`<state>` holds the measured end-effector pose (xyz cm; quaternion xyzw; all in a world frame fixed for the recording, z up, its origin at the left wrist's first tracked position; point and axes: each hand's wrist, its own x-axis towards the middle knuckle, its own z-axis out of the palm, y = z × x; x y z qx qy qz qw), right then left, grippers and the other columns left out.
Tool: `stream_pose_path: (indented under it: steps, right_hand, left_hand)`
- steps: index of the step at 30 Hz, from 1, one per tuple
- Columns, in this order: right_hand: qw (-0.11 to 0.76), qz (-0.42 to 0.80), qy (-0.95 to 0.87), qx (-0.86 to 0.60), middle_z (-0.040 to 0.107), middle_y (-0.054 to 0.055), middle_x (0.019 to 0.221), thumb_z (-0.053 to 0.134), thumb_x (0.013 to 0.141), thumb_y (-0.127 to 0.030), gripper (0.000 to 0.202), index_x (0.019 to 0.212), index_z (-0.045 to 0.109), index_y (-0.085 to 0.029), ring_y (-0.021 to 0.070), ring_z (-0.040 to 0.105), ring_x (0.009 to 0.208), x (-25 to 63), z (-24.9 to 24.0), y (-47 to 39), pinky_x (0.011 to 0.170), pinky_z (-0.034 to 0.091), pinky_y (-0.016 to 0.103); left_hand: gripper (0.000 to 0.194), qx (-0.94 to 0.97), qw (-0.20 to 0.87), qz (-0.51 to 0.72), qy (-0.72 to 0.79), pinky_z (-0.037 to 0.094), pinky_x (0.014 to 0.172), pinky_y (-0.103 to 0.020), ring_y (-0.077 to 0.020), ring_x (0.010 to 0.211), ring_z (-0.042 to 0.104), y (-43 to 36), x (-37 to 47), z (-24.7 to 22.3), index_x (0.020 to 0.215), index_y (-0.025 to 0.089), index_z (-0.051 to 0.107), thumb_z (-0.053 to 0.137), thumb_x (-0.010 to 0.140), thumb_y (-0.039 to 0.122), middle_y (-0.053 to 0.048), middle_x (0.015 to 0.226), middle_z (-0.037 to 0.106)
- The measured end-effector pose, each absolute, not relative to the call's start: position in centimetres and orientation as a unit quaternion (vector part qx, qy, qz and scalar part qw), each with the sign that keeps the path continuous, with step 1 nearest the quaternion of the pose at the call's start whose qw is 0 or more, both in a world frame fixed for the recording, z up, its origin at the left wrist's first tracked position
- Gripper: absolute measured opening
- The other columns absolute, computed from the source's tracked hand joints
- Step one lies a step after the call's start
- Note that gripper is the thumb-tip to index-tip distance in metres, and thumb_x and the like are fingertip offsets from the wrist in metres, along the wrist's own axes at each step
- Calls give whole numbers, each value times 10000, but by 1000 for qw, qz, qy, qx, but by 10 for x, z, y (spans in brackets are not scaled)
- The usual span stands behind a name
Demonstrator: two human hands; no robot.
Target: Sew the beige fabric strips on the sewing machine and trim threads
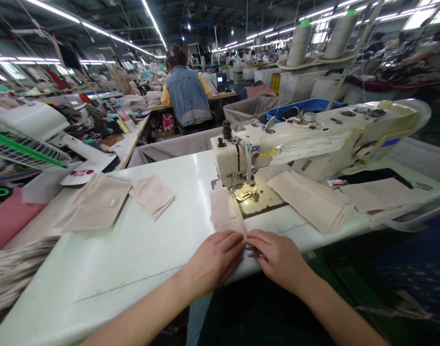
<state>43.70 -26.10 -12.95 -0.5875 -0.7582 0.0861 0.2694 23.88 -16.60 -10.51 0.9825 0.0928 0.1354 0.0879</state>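
Head view: work is looking partway through, judging by the layout. One beige cloth piece (pixel 223 209) is lying on the white table (pixel 191 166), its far end reaching the sewing machine (pixel 237 161) head; whether any edge is sitting under the foot cannot be told. Left hand (pixel 217 254) is covering the near end, fingers lying together; its thumb is hidden, so I cannot tell whether it is pinching. Right hand (pixel 282 257) is meeting it at the cloth's near corner, thumb and fingers closing around small metal snips (pixel 255 252). A folded piece (pixel 153 194) and a left stack (pixel 102 202) are lying to the left, each showing a small tab, so they are probably finished; the right stack (pixel 309 199) and a flat cloth (pixel 382 194) are probably waiting, though its top piece is also showing a tab, leaving this unsure. Around: a white fan (pixel 84 168) is standing at left, thread cones (pixel 299 45) are towering behind the machine, and a co-worker (pixel 189 93) is sitting ahead. Obstructions: the machine head is overhanging the far end, and the snips are crowding the near corner.
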Motion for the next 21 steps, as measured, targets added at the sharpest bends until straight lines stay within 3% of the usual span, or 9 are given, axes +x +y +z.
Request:
stream_pose_path:
  steps: [21]
  right_hand:
    - [269, 72, -753, -596, 702, 49, 1223, 540, 786, -21, 403, 1106, 691, -213, 208, 685, 1032, 444, -131, -222, 883, 542, 316]
  left_hand:
    - [264, 985, 67, 133, 85, 549, 984, -400, -243, 1135, 617, -125, 249, -102, 1205, 144, 621, 482, 1008, 252, -124, 1175, 670]
